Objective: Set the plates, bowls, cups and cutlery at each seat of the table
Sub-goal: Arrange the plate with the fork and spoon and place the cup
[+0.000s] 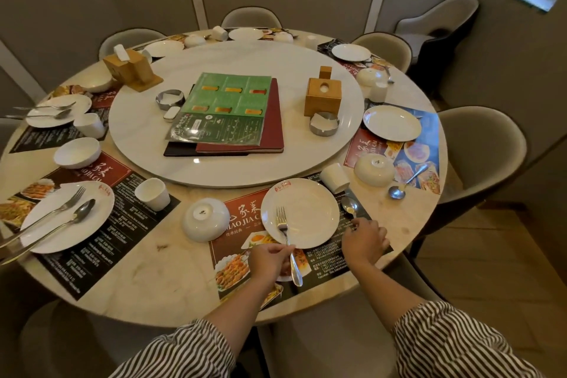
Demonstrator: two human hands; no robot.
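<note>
Round marble table [147, 279] across most of the frame, white turntable [233, 169] at centre. On the near placemat [239, 209], lower centre: white plate [306, 209], upturned bowl [204, 219] just left of it, cup [334, 177] lying above right. Left hand [268, 259], lower centre, pinching the fork [283, 228], tines on the plate, handle over the near rim. Right hand [365, 241], fingers curled, gripping the handle of the spoon [349, 205] just right of the plate.
</note>
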